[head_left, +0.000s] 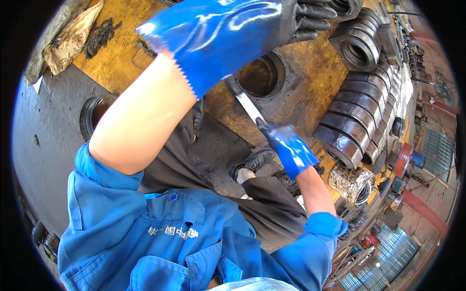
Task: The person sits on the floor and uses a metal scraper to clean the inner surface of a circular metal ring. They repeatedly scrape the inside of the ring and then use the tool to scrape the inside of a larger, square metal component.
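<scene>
My left hand [296, 22], in a long blue glove with a dark grey palm and fingers, reaches across the top of the view. Its fingers are stretched out with slight gaps, close to a dark metal ring part [343, 7]; I cannot tell whether they touch. In my right hand [290, 145], also blue-gloved and slightly blurred, is a flat metal tool [250, 107] with a dark handle. The tool's bright bar slants up toward a round hole [259, 77] with a dark rim. My left glove hides the hole's upper side, and the tool's exact kind is unclear.
Greasy metal rings [347, 114] lie in rows on the right, with a thick collar [359, 51] above them. A foil-like wrapped cylinder [352, 183] sits nearer me. A dirty sack [73, 36] and dark rag [101, 39] lie upper left. My shoe [252, 162] rests below the tool.
</scene>
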Demonstrator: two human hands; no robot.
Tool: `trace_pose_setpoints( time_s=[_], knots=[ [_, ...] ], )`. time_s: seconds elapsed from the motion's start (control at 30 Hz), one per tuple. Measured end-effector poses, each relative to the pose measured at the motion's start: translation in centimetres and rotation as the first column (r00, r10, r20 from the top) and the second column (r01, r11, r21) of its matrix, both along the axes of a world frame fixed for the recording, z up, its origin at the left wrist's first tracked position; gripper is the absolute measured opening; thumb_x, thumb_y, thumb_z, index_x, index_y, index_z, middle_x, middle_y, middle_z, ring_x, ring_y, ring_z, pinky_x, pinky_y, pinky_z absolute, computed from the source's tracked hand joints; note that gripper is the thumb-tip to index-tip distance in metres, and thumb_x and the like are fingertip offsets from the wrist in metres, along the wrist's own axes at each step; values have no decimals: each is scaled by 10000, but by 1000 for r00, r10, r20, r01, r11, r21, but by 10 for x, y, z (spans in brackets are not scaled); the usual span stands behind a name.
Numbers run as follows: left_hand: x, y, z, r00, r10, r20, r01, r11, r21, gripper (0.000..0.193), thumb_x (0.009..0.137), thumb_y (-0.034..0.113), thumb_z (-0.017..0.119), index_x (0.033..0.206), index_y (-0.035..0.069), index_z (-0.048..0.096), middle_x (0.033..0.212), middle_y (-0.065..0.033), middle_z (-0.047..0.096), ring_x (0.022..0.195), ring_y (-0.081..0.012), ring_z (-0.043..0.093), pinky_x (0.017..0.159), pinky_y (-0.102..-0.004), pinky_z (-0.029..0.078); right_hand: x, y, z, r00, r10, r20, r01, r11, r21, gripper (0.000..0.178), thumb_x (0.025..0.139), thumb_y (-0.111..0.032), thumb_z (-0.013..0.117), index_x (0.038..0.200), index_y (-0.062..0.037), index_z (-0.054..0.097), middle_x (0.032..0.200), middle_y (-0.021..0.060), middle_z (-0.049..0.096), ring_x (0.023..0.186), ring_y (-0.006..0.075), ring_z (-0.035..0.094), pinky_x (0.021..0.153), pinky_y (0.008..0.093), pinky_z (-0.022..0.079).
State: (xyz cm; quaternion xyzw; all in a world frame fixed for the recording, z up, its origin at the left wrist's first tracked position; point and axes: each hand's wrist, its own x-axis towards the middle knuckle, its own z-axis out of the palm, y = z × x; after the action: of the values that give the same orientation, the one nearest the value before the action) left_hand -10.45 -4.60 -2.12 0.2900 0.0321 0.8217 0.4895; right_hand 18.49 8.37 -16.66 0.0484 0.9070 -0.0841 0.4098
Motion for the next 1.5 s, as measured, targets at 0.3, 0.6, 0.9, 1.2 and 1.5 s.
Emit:
trace_pose_setpoints(
  time_s=[0.3,0.6,0.9,1.2,1.5],
  knots=[
    [-6,1,35,998,-37,45,53,898,-437,458,1044,273,354,1392,-21,397,1421,-178,469,1329,-238,450,1125,-364,362,-11,-20,-2,990,-110,-89,106,993,-44,383,961,-155,456,1340,-153,506,980,204,685,876,372,678,747,472,530],
    [-5,21,2,997,-81,14,78,875,-478,457,990,321,440,1320,15,520,1285,-169,596,1251,-306,529,1049,-429,419,62,-78,16,940,-191,-283,230,967,109,381,920,-137,500,1299,-116,532,948,194,693,848,355,685,712,465,529],
    [78,37,-134,924,-232,-302,-241,260,-935,485,994,521,462,1248,123,570,1218,-72,669,1093,-240,607,942,-411,464,84,-88,7,860,-277,-430,357,926,118,382,879,-119,543,1258,-78,558,915,183,702,820,338,693,676,458,527],
    [234,16,-284,756,-301,581,621,48,-783,581,898,652,528,1227,174,552,1141,-111,658,913,-301,660,756,-482,543,98,-92,0,815,-348,-463,451,883,132,384,838,-101,587,1217,-40,584,883,173,710,792,320,701,641,451,526],
    [264,39,-275,600,-385,701,797,207,-568,468,1054,327,341,1302,-29,518,1200,-246,632,991,-311,650,911,-452,529,98,-74,-2,823,-401,-402,481,869,117,370,843,-116,589,1206,-47,591,902,164,714,804,313,704,640,449,528]
  ],
)
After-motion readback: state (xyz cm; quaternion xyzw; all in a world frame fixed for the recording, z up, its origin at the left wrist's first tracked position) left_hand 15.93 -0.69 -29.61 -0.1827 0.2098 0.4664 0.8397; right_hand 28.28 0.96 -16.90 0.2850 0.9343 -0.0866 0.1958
